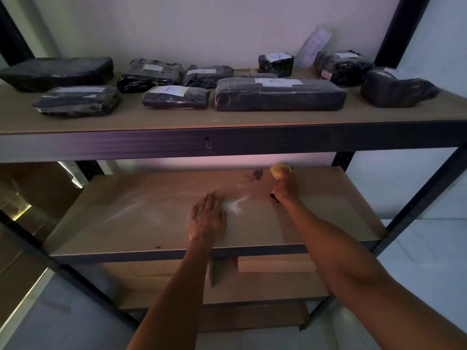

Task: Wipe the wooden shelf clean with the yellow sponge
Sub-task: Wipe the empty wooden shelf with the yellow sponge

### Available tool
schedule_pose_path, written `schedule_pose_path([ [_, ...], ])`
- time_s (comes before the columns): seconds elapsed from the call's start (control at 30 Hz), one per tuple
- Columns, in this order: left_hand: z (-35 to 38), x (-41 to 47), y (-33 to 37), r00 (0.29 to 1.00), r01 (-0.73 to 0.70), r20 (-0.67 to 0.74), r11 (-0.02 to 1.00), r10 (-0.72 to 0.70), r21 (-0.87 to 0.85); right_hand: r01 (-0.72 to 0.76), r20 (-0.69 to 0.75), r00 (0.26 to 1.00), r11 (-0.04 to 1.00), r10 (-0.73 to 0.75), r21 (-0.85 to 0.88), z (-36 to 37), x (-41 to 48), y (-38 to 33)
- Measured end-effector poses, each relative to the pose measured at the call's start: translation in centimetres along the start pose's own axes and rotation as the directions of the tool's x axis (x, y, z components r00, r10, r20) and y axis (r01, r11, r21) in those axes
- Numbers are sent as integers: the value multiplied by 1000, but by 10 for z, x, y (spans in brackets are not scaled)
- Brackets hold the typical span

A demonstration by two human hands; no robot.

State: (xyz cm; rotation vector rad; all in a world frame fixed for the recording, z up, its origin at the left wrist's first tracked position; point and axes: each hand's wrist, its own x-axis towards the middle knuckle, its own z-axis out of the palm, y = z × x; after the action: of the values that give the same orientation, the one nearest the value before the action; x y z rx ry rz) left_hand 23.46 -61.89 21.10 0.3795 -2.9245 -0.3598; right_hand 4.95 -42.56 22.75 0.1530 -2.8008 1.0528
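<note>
Two bare forearms reach up from the bottom edge toward the middle tier of a dark metal-framed rack. The left hand [208, 218] lies flat, palm down, on the light brown wooden shelf [113, 218] near its front edge, fingers spread; its grip is released and holds nothing. Just beyond its fingertips a white powdery smear [237, 204] marks the board, with fainter pale streaks running off to the left. A small dark spot [158, 247] sits near the front edge. Farther back, the right hand [285, 186] has its grip clenched around the yellow soft sponge [278, 171], which presses on the shelf at the rear, right of centre. A dark stain [257, 175] lies just to the left of the sponge. Above, the upper wooden tier [177, 120] carries several black plastic-wrapped parcels [279, 94] with white paper labels, set in two loose rows before the white wall [202, 26].
</note>
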Motion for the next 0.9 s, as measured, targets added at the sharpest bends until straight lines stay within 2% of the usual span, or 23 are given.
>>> schedule_pose_path([
  [0.07,0,-1,1,1000,1,-3,1000,-1,-1,-27,65,998,1000,26,10,6,-2,-11],
  [0.13,-2,0,1,1000,0,1,1000,0,-8,86,158,983,993,-98,80,18,-17,-38],
  [0.2,-1,-1,1,1000,1,10,1000,-1,-14,265,277,920,961,-276,77,35,-28,-54],
  [0.27,-2,-2,1,1000,-1,17,1000,1,-26,328,326,882,940,-341,98,37,-25,-53],
  [0.33,-2,-2,0,1000,-3,0,1000,3,-24,287,161,938,949,-306,130,30,-7,-40],
  [0.37,-2,-1,0,1000,-2,-9,1000,2,-22,236,72,966,962,-247,140,24,4,-30],
  [0.4,-2,-2,0,1000,-2,-8,1000,2,-25,175,44,982,977,-181,119,19,13,-21],
  [0.43,-1,-2,0,1000,-2,0,1000,2,-28,124,66,990,990,-128,63,19,18,-15],
  [0.5,1,-1,0,1000,-5,-1,1000,5,-29,129,138,982,992,-126,-13,24,12,-20],
  [0.57,0,1,-1,1000,-8,-6,1000,8,-25,226,225,946,972,-233,58,39,-3,-37],
  [0.63,1,2,-2,1000,-2,6,1000,2,-14,367,326,865,924,-381,107,54,-13,-48],
  [0.7,3,1,-2,1000,-7,14,1000,8,-9,428,363,818,894,-446,133,54,-14,-50],
  [0.77,2,0,-2,1000,-14,-6,1000,14,-12,372,273,874,915,-402,157,38,-4,-43],
  [0.83,1,1,-2,1000,-9,-11,1000,9,-8,267,171,943,957,-284,117,26,12,-31],
  [0.9,3,1,-2,1000,-6,-4,1000,6,-10,192,169,966,981,-195,37,28,15,-30],
])
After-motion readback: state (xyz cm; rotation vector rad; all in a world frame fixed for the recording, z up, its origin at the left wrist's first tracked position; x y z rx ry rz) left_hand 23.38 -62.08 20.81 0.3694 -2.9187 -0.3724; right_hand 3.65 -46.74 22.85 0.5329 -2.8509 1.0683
